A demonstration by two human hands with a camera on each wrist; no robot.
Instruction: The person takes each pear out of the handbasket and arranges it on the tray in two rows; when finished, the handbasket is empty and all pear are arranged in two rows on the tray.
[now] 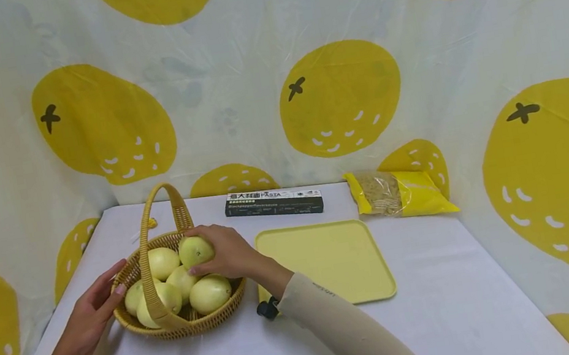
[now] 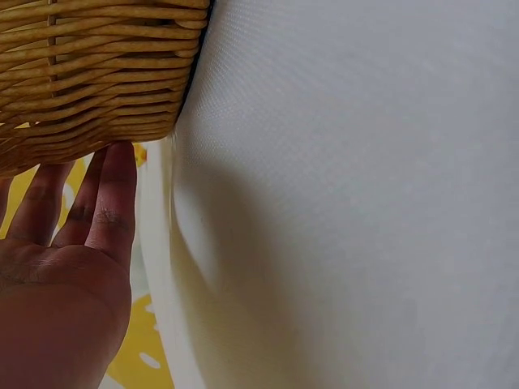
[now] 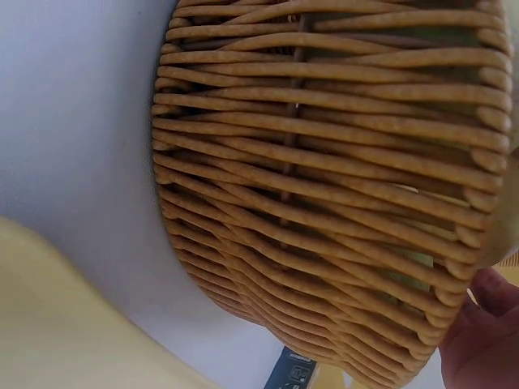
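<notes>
A wicker basket [image 1: 236, 294] with a tall arched handle stands at the left of the table, holding several smooth, pale yellow-green melons [image 1: 210, 293]. My right hand [image 1: 226, 252] reaches over the basket's right side and grips one melon [image 1: 196, 250] between thumb and fingers, at the top of the pile. On the basket's left side, my left hand [image 1: 90, 310] rests against the woven wall near the rim. Its fingers [image 2: 109, 203] are fairly straight along the weave in the left wrist view. In the right wrist view the basket wall [image 3: 324, 178] covers most of the gripped melon.
A yellow tray [image 1: 326, 264] lies right of the basket, under my right forearm. Behind it are a dark pasta box [image 1: 273, 204] and a yellow bag of dry food [image 1: 398, 192]. A small yellow item [image 1: 152, 222] lies behind the basket. Fruit-print curtains surround the white table.
</notes>
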